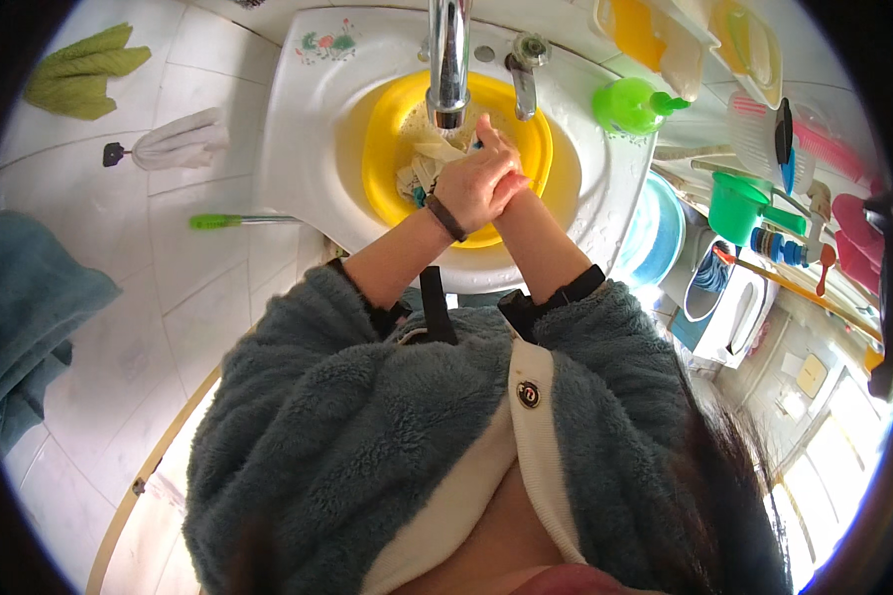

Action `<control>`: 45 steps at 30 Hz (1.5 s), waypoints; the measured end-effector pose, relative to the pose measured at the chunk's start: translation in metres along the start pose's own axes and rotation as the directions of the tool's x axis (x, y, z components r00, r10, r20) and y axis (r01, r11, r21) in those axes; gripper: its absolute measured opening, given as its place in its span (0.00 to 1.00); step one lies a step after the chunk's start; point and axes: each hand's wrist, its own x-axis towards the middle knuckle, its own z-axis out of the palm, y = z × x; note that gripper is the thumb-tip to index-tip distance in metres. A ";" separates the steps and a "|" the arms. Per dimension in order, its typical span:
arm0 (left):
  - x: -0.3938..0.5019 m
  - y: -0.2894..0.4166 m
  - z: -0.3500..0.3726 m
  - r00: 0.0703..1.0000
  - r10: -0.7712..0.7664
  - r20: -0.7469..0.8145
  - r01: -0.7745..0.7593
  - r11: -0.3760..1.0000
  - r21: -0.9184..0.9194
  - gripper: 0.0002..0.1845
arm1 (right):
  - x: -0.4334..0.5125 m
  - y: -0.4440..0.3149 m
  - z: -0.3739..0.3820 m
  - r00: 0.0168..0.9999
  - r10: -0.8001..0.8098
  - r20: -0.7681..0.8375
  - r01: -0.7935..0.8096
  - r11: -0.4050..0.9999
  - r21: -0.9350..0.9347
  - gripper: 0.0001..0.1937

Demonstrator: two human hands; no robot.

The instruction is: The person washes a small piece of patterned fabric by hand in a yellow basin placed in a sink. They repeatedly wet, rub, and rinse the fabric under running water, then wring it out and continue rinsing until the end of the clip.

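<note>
My left hand (469, 187), with a dark band at its wrist, is clasped over my right hand (507, 169) above a yellow plastic basin (379, 184). The fingers overlap, so how the hands are closed is partly hidden. Something small and blue shows beside the fingers. Wet pale cloth (423, 165) lies in sudsy water in the basin. The basin stands in a white ceramic washbasin (309, 149). Just above the hands hangs the chrome faucet spout (447, 71); no stream of water shows from it. A tap handle (530, 50) sits to its right.
A green pump bottle (625, 106) stands on the washbasin's right rim, below wall-mounted soap dishes (632, 33). Farther right are a light-blue tub (653, 227), a green dipper (737, 204) and a washing brush or tool with an orange handle (804, 286). Cloths, including a teal towel (33, 290), hang at left.
</note>
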 end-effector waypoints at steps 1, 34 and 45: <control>0.008 0.001 0.000 1.000 0.029 0.005 -0.029 0.997 0.071 0.13 | 0.002 0.005 0.002 0.999 0.032 0.009 -0.033 0.999 0.012 0.20; -0.003 -0.063 -0.031 0.900 -0.428 -0.078 0.283 0.712 -0.642 0.07 | -0.013 -0.042 -0.026 0.955 -0.250 0.161 0.295 0.728 -0.619 0.11; 0.014 0.009 0.007 0.854 -0.499 -0.147 0.519 0.836 0.178 0.18 | 0.012 0.020 -0.010 0.922 -0.343 0.179 0.385 0.853 -0.352 0.15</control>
